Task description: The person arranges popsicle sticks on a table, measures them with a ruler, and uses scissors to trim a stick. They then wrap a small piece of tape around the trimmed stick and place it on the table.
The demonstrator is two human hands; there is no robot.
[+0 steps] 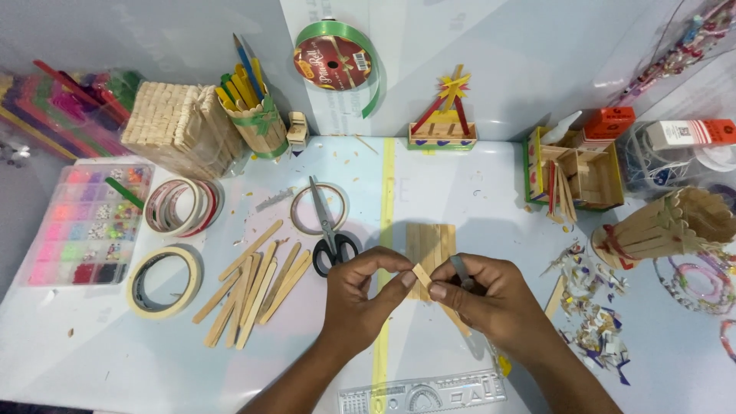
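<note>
My left hand and my right hand meet over the table's middle, both pinching one short wooden stick piece between thumbs and forefingers. My right hand also holds a grey blade-like tool against its fingers. Just behind the hands lies a flat panel of joined wooden sticks. A long stick runs under my right hand.
Loose wooden sticks lie to the left, with black-handled scissors, tape rolls and a bead box. A clear ruler sits at the near edge. Stick boxes, paper scraps and a stick cup crowd the right.
</note>
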